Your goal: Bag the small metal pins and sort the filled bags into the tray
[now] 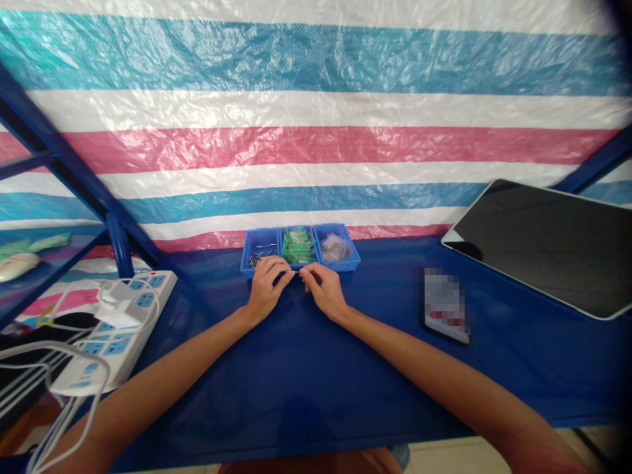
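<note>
My left hand [268, 288] and my right hand [323, 289] meet just in front of a row of blue bins, fingertips pinched. Between them runs a small thin metallic rod-like piece [297, 272], with an end in each hand; its exact kind is too small to tell. The left bin [243, 258] holds several short dark metal pieces [255, 257], partly hidden behind my left hand. Green plastic packets [298, 247] fill the middle bin. In the right bin [351, 264] lie clear plastic bags [334, 247].
A phone with a blurred screen [446, 305] lies to the right, near a large dark-screened device [548, 243]. On the left, a white power strip [141, 332] carries a charger and cables [101, 368]. Blue frame bars [64, 158] and a striped tarp [316, 145] bound the blue table [316, 368].
</note>
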A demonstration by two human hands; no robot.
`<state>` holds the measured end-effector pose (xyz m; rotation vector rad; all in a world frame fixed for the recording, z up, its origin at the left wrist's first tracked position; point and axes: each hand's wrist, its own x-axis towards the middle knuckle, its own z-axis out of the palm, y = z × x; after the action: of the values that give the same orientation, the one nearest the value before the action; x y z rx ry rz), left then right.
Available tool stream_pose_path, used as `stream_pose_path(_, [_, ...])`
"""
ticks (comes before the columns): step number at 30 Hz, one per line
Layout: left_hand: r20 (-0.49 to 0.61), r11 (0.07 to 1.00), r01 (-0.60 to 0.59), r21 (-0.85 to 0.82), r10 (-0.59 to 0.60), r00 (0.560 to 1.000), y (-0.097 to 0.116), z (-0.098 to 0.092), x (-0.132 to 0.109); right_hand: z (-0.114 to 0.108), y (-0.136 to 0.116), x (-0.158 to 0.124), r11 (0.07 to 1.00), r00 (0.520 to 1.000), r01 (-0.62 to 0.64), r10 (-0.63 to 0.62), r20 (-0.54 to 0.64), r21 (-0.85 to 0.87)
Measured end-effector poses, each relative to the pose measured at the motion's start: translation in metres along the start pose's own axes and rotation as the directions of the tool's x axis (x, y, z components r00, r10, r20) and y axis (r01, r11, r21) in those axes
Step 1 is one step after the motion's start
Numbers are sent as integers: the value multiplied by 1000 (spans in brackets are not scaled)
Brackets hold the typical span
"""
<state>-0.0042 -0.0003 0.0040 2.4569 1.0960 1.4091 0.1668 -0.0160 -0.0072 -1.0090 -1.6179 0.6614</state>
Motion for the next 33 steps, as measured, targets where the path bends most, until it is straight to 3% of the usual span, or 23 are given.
stream_pose_path(15, [-33,999,34,7,-34,999,-3,1,-1,0,-2,-2,999,999,33,-33,7,-15])
stream_pose_path(24, [-28,999,8,-34,-9,1000,1,1,0,0,1,0,999,1000,-9,9,-1,-34])
stream_pose_path(33, [-93,999,25,-43,-29,995,9,-5,1,0,-1,2,997,1000,9,-8,10,-83])
